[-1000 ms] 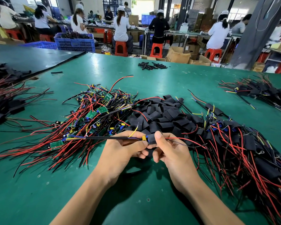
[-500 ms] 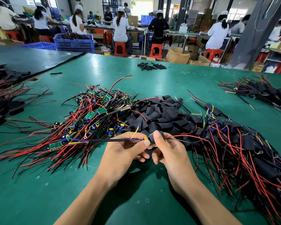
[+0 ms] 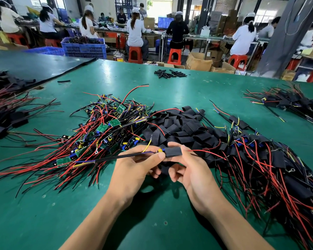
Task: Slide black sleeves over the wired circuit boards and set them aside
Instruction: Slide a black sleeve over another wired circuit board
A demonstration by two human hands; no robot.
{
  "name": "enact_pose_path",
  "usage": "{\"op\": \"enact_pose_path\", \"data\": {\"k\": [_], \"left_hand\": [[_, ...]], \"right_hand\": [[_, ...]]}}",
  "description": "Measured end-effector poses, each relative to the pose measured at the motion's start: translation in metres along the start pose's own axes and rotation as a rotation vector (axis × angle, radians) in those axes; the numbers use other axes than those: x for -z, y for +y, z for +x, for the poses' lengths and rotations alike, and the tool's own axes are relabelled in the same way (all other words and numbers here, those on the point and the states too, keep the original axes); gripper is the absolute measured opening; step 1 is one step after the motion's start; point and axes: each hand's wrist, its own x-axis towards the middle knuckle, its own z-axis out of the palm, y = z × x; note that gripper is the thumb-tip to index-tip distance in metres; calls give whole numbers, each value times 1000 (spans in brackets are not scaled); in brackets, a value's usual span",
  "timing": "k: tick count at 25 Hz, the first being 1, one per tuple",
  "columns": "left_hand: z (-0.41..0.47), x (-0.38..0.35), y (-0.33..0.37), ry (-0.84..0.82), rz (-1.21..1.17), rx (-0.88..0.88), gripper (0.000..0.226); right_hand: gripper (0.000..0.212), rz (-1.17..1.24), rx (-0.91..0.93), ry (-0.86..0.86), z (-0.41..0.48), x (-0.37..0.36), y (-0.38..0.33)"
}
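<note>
Closest to me, the green table shows open mat under both wrists, so there is room to draw back. My left hand pinches the black cable of a circuit board. My right hand pinches the black sleeve covering most of it, held up between the hands. I'd keep the cable taut and push the sleeve squarely leftward over the yellow end. Finished pieces crowd just right of my right hand, bare boards lie beyond my left, and empty sleeves just beyond both. The table's far edge is well off.
</note>
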Motion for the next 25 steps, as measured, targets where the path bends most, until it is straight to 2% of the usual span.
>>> {"op": "enact_pose_path", "data": {"k": [4, 8, 14, 19, 22, 25], "left_hand": [[1, 1, -1, 8, -41, 22, 19], [1, 1, 1, 8, -79, 52, 19], [1, 2, 2, 13, -95, 106, 26], [4, 5, 5, -77, -303, 252, 27], [6, 5, 5, -70, -281, 278, 21], [5, 4, 4, -59, -244, 287, 23]], "right_hand": [[39, -20, -1, 37, 2, 0, 2], [29, -21, 3, 88, 4, 1, 3], [32, -99, 57, 93, -1, -4, 3], [25, 18, -2, 99, -2, -2, 0], [11, 75, 5, 172, 2, 4, -1], [12, 100, 14, 181, 2, 7, -2]]}}
